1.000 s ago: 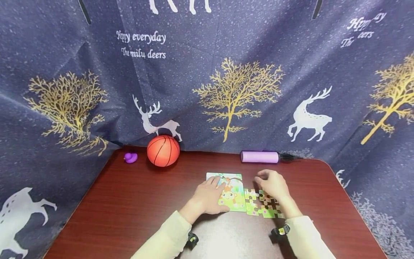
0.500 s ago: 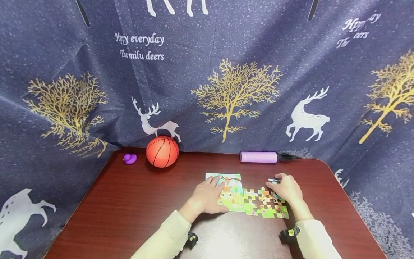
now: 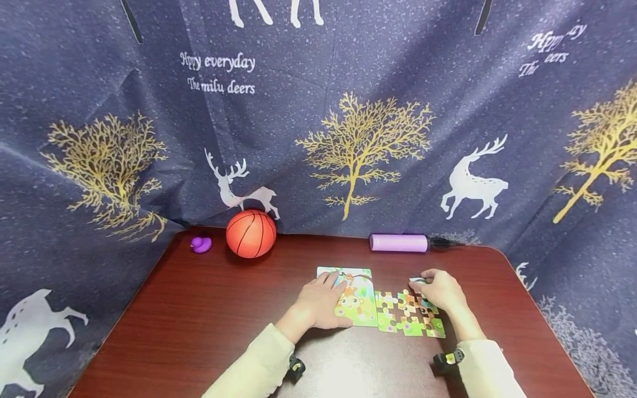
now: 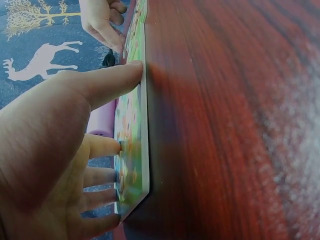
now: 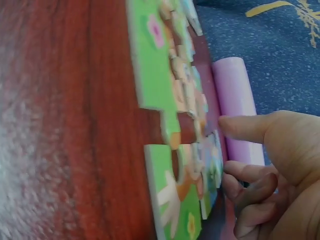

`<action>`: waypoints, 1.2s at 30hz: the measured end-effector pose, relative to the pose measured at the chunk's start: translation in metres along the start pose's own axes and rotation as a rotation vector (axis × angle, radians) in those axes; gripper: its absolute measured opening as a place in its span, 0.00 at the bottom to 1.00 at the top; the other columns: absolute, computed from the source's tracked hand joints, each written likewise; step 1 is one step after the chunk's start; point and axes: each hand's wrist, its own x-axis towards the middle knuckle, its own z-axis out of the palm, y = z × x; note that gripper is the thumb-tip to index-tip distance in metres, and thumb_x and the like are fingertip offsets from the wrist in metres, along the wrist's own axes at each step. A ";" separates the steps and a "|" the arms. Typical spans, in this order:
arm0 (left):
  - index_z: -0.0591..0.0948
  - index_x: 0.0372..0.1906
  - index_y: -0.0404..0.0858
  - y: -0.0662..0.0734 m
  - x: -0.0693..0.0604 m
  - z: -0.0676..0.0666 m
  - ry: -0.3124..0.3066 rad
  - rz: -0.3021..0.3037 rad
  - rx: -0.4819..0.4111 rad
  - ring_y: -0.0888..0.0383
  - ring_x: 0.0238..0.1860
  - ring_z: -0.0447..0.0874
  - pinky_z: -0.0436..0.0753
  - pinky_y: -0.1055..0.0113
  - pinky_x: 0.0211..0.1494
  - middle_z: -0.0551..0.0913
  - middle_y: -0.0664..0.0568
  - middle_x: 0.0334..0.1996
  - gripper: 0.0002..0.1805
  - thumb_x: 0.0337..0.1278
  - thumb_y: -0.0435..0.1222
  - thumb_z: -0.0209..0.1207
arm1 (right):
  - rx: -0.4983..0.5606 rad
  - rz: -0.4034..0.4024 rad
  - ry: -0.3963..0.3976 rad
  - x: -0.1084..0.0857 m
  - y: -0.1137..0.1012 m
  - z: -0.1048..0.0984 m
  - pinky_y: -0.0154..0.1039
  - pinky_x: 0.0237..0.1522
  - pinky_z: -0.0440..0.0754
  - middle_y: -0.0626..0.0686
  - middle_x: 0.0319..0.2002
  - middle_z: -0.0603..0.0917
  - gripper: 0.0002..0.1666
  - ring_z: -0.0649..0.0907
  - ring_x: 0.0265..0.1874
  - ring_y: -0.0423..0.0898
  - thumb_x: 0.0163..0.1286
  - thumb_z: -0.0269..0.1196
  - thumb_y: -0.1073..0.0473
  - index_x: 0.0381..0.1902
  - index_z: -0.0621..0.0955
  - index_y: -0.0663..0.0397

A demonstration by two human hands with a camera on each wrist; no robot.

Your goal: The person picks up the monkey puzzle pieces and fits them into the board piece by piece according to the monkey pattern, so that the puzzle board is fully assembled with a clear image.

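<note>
On the glossy dark red-brown table (image 3: pixel 224 315), just right of centre, you have a part-joined block of green, brown and pink-flowered cardboard jigsaw pieces (image 3: pixel 408 310); dark table shows through gaps in it. At its far edge your right hand (image 3: pixel 444 288) has thumb and index finger set apart at a small pale piece with a dark band (image 3: pixel 417 280), apparently pinching it; your other fingers curl clear. Such a grip, in my judgement, suits turning or seating a flat piece without covering its neighbours.

Just left of the block lies a rectangular picture card with a cartoon monkey (image 3: pixel 359 304); whether the two touch cannot be told. Your left hand (image 3: pixel 320 303) rests flat on it, fingers straight and spread, gripping nothing, probably to steady it. Its placement likely allows comparison with the pieces.

Further out, along the back, stand a lilac cylindrical pump with black nozzle (image 3: pixel 398 243), an orange-red ball with black seams (image 3: pixel 251 234) and a purple toy duck (image 3: pixel 201 245).

Against the frame one second earlier, your right hand sits further right, exposing more of the block's right side; your left is unmoved.
</note>
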 end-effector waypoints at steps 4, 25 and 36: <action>0.68 0.80 0.49 0.000 -0.001 0.000 0.004 0.003 0.005 0.48 0.76 0.62 0.73 0.52 0.69 0.63 0.47 0.79 0.54 0.51 0.73 0.60 | 0.018 0.017 -0.019 -0.001 0.001 -0.003 0.62 0.48 0.78 0.66 0.51 0.86 0.36 0.84 0.50 0.65 0.64 0.74 0.44 0.58 0.81 0.68; 0.65 0.81 0.57 0.001 0.000 -0.002 -0.021 0.016 0.040 0.48 0.77 0.60 0.72 0.53 0.69 0.62 0.47 0.79 0.51 0.53 0.74 0.57 | 0.008 0.021 -0.001 0.000 0.004 -0.003 0.53 0.36 0.77 0.58 0.42 0.86 0.30 0.83 0.38 0.55 0.65 0.73 0.46 0.54 0.79 0.61; 0.65 0.81 0.57 0.004 0.001 0.002 -0.013 0.009 0.072 0.47 0.77 0.60 0.70 0.53 0.71 0.61 0.46 0.79 0.50 0.55 0.74 0.54 | 0.039 -0.050 0.043 -0.002 0.006 -0.006 0.61 0.42 0.79 0.62 0.44 0.89 0.18 0.86 0.44 0.62 0.74 0.65 0.54 0.54 0.84 0.59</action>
